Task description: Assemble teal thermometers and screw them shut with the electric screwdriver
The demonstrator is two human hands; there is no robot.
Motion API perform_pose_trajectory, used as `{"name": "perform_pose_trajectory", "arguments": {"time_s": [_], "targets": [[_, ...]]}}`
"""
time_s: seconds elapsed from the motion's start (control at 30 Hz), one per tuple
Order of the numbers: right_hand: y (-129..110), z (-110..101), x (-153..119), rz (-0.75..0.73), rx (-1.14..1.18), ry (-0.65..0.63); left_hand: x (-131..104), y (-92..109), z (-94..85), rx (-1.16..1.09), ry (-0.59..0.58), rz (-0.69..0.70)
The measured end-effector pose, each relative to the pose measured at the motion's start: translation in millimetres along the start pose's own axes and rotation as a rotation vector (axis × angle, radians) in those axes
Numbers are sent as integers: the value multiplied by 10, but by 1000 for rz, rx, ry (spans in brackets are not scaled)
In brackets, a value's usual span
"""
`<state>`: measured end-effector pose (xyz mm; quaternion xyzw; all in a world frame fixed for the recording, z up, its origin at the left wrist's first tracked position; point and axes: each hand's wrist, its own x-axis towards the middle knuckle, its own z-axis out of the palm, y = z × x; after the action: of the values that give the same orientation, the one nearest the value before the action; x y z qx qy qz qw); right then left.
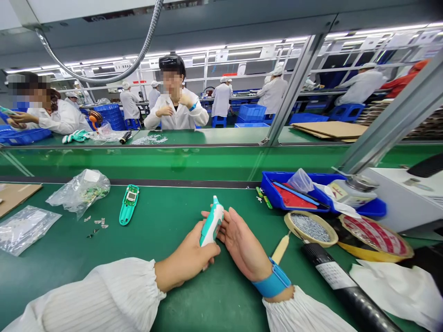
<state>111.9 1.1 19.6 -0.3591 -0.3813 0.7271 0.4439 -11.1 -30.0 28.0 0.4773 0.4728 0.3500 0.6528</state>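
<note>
My left hand (185, 260) is closed around the lower part of a white and teal ear thermometer (212, 225), its narrow tip pointing up and away from me. Close by on the right, my right hand (244, 246) is open, palm turned toward the thermometer and fingers stretched out. Its fingertips reach the thermometer's side; whether they touch it I cannot tell. A blue band (273, 280) circles my right wrist. Farther back on the left, a teal housing half (129, 206) with a green circuit board inside lies on the green table (155, 221).
Small metal parts (100, 222) and plastic bags (83, 189) lie left. On the right are a black electric screwdriver (334, 272), a dish of screws (309, 227), a tape roll (375, 235), a light-handled tool (280, 249) and blue trays (273, 196). A co-worker (178, 108) sits opposite.
</note>
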Motion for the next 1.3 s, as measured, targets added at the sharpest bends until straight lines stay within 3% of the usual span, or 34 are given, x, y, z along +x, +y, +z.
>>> {"name": "perform_pose_trajectory", "arguments": {"time_s": [0.07, 0.23, 0.9, 1.17, 1.3], "targets": [[2, 7, 3, 26, -6, 12, -13, 18, 4, -146, -57, -86], [-2, 24, -11, 97, -42, 11, -10, 25, -2, -358, -156, -115], [-13, 22, -8, 91, -58, -16, 48, -69, -25, -628, -218, -112], [-19, 31, 2, 114, -75, 0, 37, -30, -23, -630, -241, -137], [-21, 29, -4, 123, -133, 39, 18, -38, -1, -350, -181, -118]]}}
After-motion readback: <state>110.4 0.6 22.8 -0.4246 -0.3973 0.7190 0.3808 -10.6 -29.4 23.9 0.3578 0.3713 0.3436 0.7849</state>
